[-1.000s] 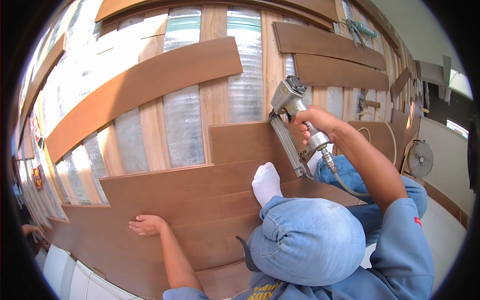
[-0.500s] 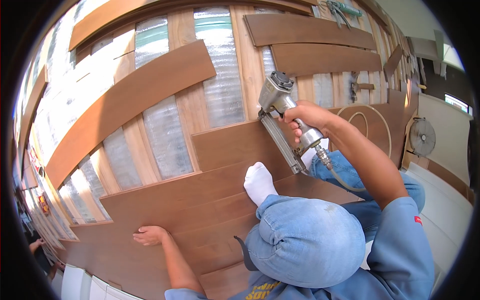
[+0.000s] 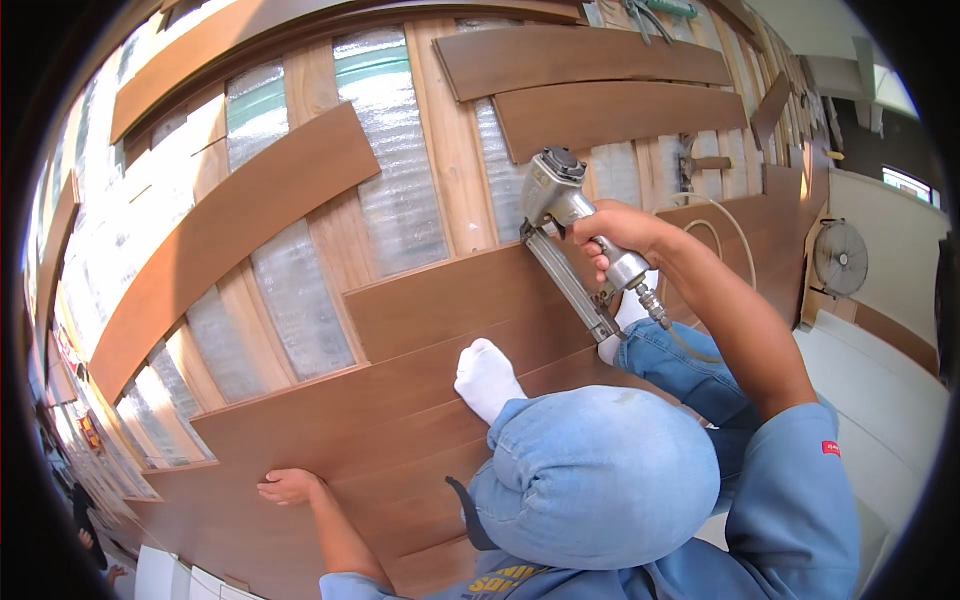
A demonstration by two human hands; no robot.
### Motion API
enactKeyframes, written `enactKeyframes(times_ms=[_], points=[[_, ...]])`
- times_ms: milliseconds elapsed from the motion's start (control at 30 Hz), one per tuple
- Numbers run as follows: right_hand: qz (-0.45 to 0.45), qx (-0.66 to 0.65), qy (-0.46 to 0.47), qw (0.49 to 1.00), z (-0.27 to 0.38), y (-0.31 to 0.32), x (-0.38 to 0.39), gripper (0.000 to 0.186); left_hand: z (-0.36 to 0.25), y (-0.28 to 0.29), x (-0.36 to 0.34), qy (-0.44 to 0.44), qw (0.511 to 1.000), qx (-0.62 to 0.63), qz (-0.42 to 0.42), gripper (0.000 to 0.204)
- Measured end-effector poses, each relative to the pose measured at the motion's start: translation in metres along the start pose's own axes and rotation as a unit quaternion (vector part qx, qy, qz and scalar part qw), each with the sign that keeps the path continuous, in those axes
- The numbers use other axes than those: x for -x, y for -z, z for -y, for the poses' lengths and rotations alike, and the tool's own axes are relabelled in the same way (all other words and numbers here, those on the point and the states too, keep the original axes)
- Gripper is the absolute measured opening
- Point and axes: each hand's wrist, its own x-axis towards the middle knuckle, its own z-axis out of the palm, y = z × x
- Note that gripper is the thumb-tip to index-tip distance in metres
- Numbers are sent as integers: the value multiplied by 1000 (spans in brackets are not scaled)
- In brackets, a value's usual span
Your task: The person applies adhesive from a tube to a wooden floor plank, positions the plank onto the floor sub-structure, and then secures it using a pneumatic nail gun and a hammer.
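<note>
My right hand (image 3: 625, 238) is wrapped round the handle of a silver pneumatic nail gun (image 3: 572, 248). An air hose joins it at the lower end. The gun's long magazine slants down across a brown floorboard (image 3: 440, 305), its lower end close to my jeans and one white sock. Whether it touches the board I cannot tell. Farther left, my left hand (image 3: 290, 487) rests on the laid brown boards (image 3: 290, 420), fingers stretched out, holding nothing. My other white-socked foot (image 3: 487, 380) lies between the hands on the boards, below a bent denim knee (image 3: 600, 480).
A loose plank (image 3: 240, 230) lies across wooden battens with silvery foil between them. Two more planks (image 3: 585, 60) lie at the far side, near a hammer (image 3: 705, 163) and a green tube (image 3: 670, 8). The pale hose loops at right, before a fan (image 3: 840, 257).
The view has shifted, so the floor appears farther left. My right hand and the nail gun have moved slightly right along the board. My left hand stays on the boards.
</note>
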Motion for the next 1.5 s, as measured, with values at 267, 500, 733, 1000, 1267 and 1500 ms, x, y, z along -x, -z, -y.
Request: enactKeyframes(times_ms=[267, 500, 733, 1000, 1267, 1500], points=[[-55, -16, -20, 998, -19, 90, 18, 9, 0, 0, -11, -1, 999, -1, 35, 56], [-44, 11, -8, 999, -16, 88, 20, 13, -42, 21, 13, -46, 999, 15, 6, 50], [-47, 29, -24, 998, -26, 119, 23, 10, -265, 144, 183, -430, 825, 359, 71, 39], [-58, 12, -3, 998, -32, 137, 24, 17, -424, 170, 294, -564, 710, 407, 114, 42], [-38, -12, -3, 999, -41, 159, 26, 10, -432, 154, 308, -555, 739, 367, 108, 43], [-79, 32, -37, 996, -54, 250, 38, 11, -431, 148, 312, -549, 747, 360, 102, 45]])
